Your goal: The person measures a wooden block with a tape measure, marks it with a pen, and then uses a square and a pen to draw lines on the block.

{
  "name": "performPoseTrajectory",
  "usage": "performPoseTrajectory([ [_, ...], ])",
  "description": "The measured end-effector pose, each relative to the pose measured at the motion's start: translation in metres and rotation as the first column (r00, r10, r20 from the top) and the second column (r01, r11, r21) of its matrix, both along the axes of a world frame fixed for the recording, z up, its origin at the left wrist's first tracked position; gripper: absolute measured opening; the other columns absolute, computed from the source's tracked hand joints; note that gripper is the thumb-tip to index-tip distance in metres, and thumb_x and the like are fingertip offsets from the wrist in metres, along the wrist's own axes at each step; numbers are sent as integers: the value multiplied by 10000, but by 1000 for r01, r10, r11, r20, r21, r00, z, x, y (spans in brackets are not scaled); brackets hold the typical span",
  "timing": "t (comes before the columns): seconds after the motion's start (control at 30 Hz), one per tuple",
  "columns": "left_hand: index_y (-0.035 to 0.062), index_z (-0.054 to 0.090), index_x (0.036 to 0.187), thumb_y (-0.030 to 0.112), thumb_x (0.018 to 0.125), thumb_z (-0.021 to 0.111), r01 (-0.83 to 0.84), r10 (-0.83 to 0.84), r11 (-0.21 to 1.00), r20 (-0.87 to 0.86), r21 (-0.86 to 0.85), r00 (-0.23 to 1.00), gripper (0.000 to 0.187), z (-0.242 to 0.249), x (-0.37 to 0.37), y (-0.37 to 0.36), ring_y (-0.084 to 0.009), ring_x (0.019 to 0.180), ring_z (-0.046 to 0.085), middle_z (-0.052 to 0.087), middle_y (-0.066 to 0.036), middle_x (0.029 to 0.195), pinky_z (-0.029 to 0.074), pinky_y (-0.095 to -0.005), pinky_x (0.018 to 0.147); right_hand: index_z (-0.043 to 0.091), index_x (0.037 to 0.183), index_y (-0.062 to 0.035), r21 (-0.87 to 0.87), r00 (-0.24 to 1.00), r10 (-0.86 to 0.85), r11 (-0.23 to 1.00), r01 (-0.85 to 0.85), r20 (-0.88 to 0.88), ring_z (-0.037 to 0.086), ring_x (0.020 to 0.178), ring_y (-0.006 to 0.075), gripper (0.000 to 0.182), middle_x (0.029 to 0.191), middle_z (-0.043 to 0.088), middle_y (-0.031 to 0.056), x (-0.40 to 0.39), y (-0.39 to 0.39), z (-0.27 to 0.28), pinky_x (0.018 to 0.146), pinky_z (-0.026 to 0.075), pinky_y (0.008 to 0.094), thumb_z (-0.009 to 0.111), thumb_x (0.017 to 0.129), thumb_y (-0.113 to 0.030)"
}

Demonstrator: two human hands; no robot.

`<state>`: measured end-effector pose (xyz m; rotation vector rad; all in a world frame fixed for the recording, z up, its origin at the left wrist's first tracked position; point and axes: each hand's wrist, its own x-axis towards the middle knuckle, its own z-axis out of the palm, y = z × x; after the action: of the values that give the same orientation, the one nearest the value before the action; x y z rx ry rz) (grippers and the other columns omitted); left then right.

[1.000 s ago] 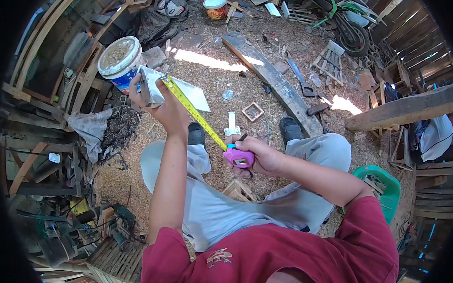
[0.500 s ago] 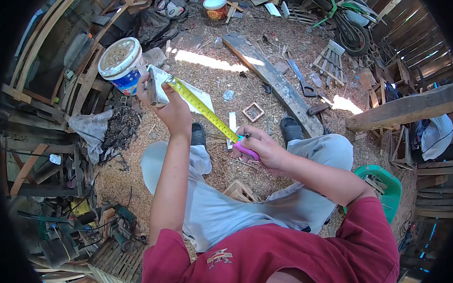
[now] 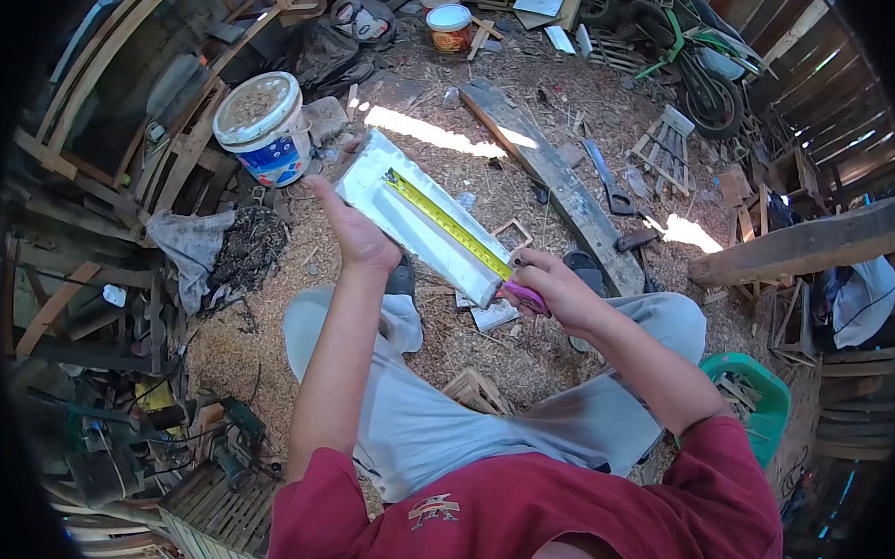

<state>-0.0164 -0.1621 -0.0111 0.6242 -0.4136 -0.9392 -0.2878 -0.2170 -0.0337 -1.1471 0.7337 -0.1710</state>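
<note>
A white rectangular board point(image 3: 416, 236) is held up tilted in front of me. My left hand point(image 3: 357, 228) grips its left edge, thumb sticking out and fingers hidden behind it. My right hand point(image 3: 561, 293) is closed around a pink tape measure point(image 3: 527, 297) at the board's lower right end. The yellow blade point(image 3: 453, 226) is drawn out and lies along the board's face, its end near the upper left part. Below the board, a small white piece point(image 3: 495, 315) rests on the floor, and a small square wooden frame point(image 3: 511, 234) is partly hidden behind it.
A long plank point(image 3: 563, 187) lies ahead on sawdust, beside a handsaw point(image 3: 610, 178) and a hammer point(image 3: 639, 239). To the left stands a white bucket point(image 3: 262, 128). A green tub point(image 3: 767, 406) holding wood scraps sits right; a motorbike point(image 3: 707, 88) stands behind.
The board has turned its broad white face towards me. The blade now lies across that face, and my left fingers have gone behind the board. My right hand has moved slightly right and nearer.
</note>
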Motion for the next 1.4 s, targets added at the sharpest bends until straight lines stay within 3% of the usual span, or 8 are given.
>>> performPoseTrajectory([
  [0.17, 150, 500, 1373, 934, 863, 304, -36, 36, 999, 6, -41, 999, 956, -5, -5, -1, -400, 1072, 678, 657, -234, 1204, 566, -563, 920, 608, 1044, -27, 19, 999, -19, 1000, 18, 27, 545, 631, 86, 184, 772, 641, 38, 4, 13, 13, 570, 407, 259, 582, 939, -176],
  [0.47, 148, 474, 1344, 920, 873, 320, 17, -15, 992, 11, -123, 1000, 917, -1, -24, -7, -362, 1053, 689, 655, -223, 1190, 586, -500, 909, 598, 1020, -29, -15, 997, -40, 999, 41, 59, 559, 652, 90, 170, 790, 650, 42, 8, 19, -2, 575, 420, 265, 580, 942, -178],
  [1.07, 134, 442, 1342, 956, 828, 309, 35, -24, 989, 74, -142, 997, 978, 5, -29, -5, -340, 1009, 701, 658, -193, 1152, 595, -482, 896, 595, 1043, -18, -7, 996, -41, 999, 42, 83, 575, 700, 91, 184, 809, 653, 43, 12, 23, -3, 607, 431, 262, 579, 946, -174],
  [1.17, 148, 436, 1351, 938, 834, 362, 38, -33, 983, 32, -178, 999, 947, 8, -32, -4, -343, 1017, 697, 658, -195, 1139, 591, -479, 906, 597, 1038, -23, -8, 997, -35, 999, 35, 75, 578, 703, 91, 178, 814, 655, 42, 12, 23, -3, 609, 433, 263, 578, 946, -174],
  [1.27, 168, 412, 1370, 843, 898, 473, 68, -44, 983, 140, -170, 989, 825, 6, -31, -4, -340, 1030, 691, 652, -195, 1140, 586, -480, 921, 595, 1035, -29, -5, 996, -41, 999, 41, 81, 582, 704, 91, 170, 819, 659, 42, 12, 24, -4, 609, 433, 263, 577, 946, -172],
  [1.4, 175, 382, 1388, 491, 1005, 550, 50, -37, 995, 141, -91, 989, 525, 11, -32, 0, -339, 1043, 687, 638, -205, 1150, 582, -488, 936, 587, 1035, -37, -10, 995, -25, 1000, 26, 92, 588, 709, 93, 161, 825, 665, 47, 13, 23, -7, 614, 435, 263, 574, 946, -172],
])
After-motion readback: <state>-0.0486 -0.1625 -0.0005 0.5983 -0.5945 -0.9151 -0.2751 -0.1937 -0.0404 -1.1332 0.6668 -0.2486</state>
